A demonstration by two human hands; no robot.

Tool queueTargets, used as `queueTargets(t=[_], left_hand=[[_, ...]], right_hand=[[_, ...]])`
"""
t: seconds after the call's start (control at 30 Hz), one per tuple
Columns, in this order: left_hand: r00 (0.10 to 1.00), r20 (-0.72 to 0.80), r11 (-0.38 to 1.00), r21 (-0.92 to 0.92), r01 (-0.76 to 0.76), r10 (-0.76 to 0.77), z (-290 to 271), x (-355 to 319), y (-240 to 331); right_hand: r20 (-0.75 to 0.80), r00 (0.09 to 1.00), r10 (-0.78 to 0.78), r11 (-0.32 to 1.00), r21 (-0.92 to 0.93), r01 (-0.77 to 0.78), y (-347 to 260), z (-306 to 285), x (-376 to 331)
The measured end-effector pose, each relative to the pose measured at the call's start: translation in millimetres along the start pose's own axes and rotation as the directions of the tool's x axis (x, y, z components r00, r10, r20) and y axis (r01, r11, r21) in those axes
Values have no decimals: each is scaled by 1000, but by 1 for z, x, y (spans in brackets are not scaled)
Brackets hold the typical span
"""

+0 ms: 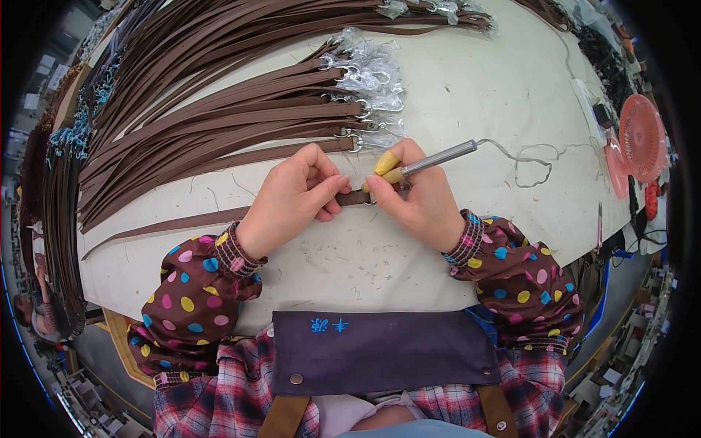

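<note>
My left hand pinches a narrow brown strap near its right end, where a bit of metal ring shows. From there the strap trails away to the left across the table. In my right hand is a pen-shaped corded tool with a silvery barrel, slanting up to the right. A yellow covering wraps a fingertip of that hand. The tool's tip lies close to the strap's end, among my fingers, and whether it touches I cannot tell.
Brown straps lie in a large bundle at the upper left, their metal clasps in clear plastic wrap. A thin grey cord curls at the right. Beyond it stands a pink plastic fan-like round piece. Thread scraps litter the pale table.
</note>
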State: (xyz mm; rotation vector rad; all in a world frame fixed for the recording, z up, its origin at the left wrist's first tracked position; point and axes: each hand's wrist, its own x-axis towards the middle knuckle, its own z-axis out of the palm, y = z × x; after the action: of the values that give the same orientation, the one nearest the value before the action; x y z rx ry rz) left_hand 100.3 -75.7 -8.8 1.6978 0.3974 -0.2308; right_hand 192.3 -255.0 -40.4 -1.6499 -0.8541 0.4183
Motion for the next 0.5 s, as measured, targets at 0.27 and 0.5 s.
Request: queueTargets(t=[0.27,0.5], left_hand=[[1000,-8,1000,-14,2,-2,1,-1,-1],[1000,-9,1000,-4,1,-1,0,0,-1]], right_hand=[[5,1000,6,999,31,-6,2,1,-1],[5,1000,3,1000,27,-3,2,2,0]])
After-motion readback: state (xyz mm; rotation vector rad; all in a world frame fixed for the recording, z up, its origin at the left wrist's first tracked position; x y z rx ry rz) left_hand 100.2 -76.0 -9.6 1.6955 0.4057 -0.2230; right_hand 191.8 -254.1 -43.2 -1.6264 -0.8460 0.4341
